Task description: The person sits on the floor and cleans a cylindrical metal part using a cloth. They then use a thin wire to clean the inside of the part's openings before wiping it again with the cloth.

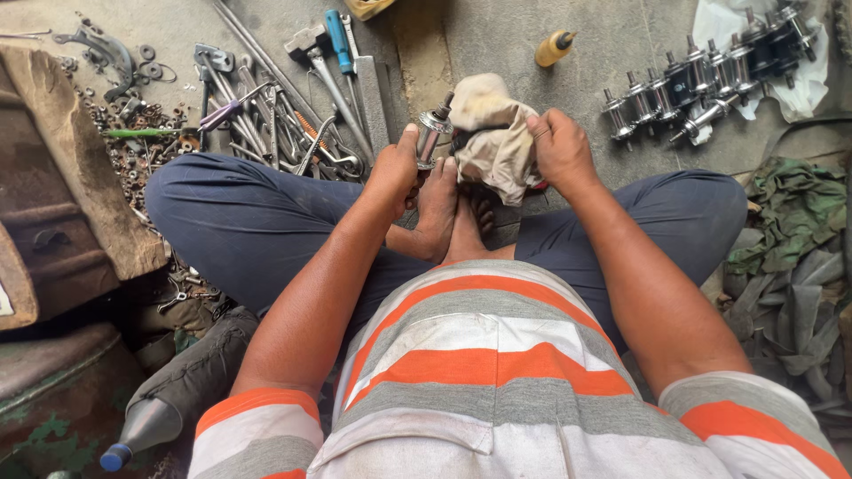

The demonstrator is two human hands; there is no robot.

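Left hand [397, 170] fingers clamp the metal hub [433, 135] upright for steadiness, while right hand [559, 146] fingers bunch a rag [493, 133], seemingly against it

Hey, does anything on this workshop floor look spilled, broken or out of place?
Only small things: the grey plastic bottle with a blue cap lies tipped on its side at lower left, and loose rusty nuts and washers lie scattered beside the tool pile. No breakage shows.

Orange-grey striped shirt [479, 372], navy trousers [240, 222]
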